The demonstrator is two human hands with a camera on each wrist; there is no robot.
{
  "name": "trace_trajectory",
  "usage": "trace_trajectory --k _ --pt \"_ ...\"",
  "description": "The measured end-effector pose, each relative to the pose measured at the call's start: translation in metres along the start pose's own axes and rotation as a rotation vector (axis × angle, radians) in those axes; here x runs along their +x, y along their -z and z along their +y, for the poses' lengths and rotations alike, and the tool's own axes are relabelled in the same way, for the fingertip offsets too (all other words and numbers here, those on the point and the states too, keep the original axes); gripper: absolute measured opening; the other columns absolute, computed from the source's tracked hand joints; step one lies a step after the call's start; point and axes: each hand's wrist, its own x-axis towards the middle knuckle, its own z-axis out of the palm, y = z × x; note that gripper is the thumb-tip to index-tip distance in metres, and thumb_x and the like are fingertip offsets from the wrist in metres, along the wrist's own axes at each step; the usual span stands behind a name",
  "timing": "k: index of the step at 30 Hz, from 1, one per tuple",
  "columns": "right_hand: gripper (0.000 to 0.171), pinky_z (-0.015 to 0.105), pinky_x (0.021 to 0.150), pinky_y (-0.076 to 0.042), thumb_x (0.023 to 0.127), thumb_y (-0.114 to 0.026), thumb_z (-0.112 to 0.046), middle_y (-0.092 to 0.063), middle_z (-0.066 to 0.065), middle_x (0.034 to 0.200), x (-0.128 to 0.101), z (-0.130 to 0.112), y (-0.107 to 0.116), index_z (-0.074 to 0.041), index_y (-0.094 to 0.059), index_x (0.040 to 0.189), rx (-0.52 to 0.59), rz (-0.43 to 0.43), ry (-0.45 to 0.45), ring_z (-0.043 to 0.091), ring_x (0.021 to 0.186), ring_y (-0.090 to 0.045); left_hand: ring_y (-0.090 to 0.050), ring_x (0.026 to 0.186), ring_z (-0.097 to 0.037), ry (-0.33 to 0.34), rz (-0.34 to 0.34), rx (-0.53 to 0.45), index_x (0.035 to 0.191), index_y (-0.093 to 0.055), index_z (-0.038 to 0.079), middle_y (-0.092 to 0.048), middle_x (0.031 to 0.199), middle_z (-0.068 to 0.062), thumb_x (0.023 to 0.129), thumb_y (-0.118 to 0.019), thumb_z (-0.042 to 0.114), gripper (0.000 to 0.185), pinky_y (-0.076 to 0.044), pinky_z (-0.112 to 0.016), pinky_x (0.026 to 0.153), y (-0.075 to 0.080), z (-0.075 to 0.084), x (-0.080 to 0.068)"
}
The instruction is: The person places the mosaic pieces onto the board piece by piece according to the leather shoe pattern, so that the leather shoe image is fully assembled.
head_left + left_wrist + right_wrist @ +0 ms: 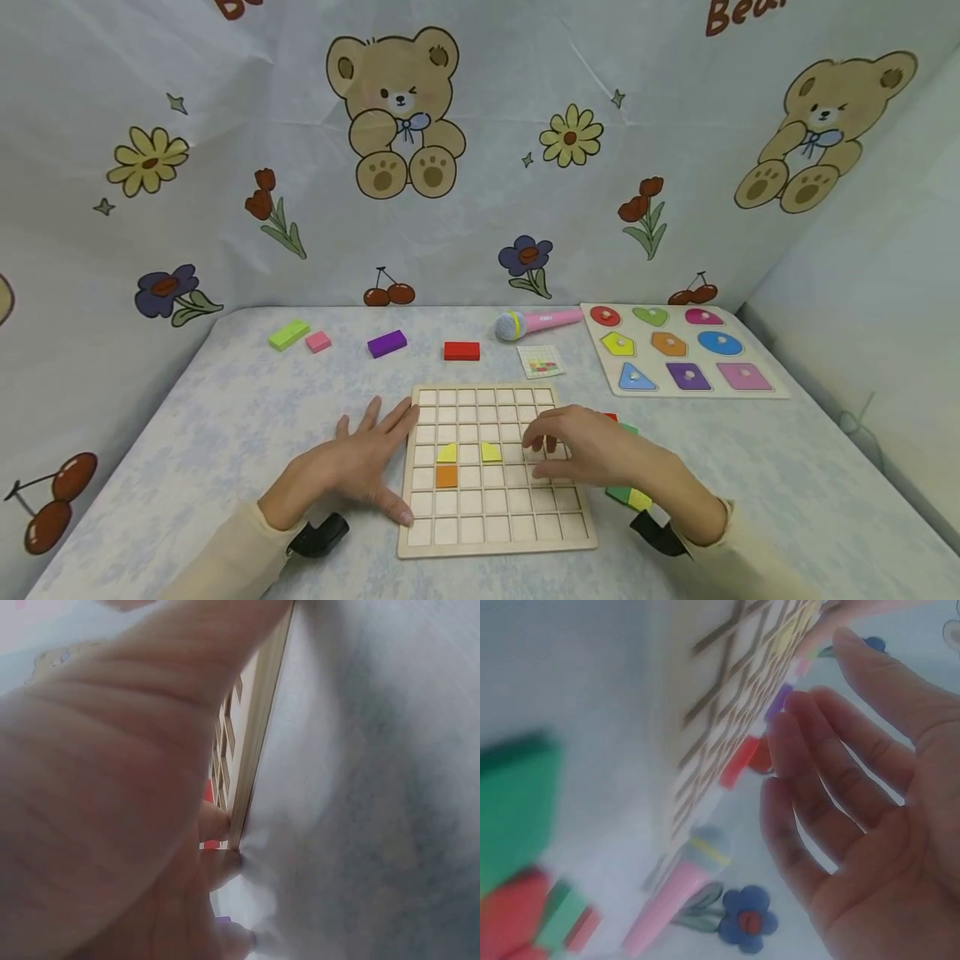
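Note:
A wooden grid board [497, 551] lies flat between the hands. Set in its cells are an orange square [446, 477], a yellow piece with a rounded corner [447, 453] directly above it and a similar yellow piece [491, 452] further right. My left hand [360, 464], fingers spread, touches the board's left edge with fingertips and thumb. Over the board's right side hovers my right hand [592, 446], its fingers loosely bent and nothing between them, as the right wrist view also shows. Partly hidden under the right forearm are green pieces [619, 493] and a yellow piece [640, 500].
Along the back lie a light green block [288, 335], a pink block [318, 342], a purple block [387, 343], a red block [461, 351] and a pink toy microphone [551, 321]. A small pattern card [541, 362] and a shape puzzle board [652, 387] are at the back right.

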Motion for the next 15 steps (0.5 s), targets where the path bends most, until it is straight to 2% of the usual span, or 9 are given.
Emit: trace_trajectory --k 5,15 --pt "0.022 0.026 0.075 -0.052 0.088 -0.078 -0.03 -0.067 -0.013 0.095 -0.026 0.017 0.005 -0.021 -0.072 0.108 -0.002 0.001 -0.073 0.004 0.084 -0.058 0.01 0.152 -0.048 0.004 0.003 -0.004 0.163 -0.005 0.012 0.002 0.17 -0.01 0.058 -0.086 0.068 0.144 0.0 -0.083 0.106 -0.001 -0.001 0.001" --pt "0.019 0.022 0.067 -0.049 0.083 -0.082 -0.033 -0.058 -0.019 0.08 -0.076 0.047 0.006 -0.028 -0.065 0.09 0.04 -0.015 -0.149 0.004 0.074 -0.054 0.009 0.152 -0.049 0.001 -0.002 0.014 0.162 -0.005 0.011 0.003 0.17 -0.01 0.059 -0.085 0.07 0.143 -0.002 -0.083 0.105 0.001 0.0 0.002"
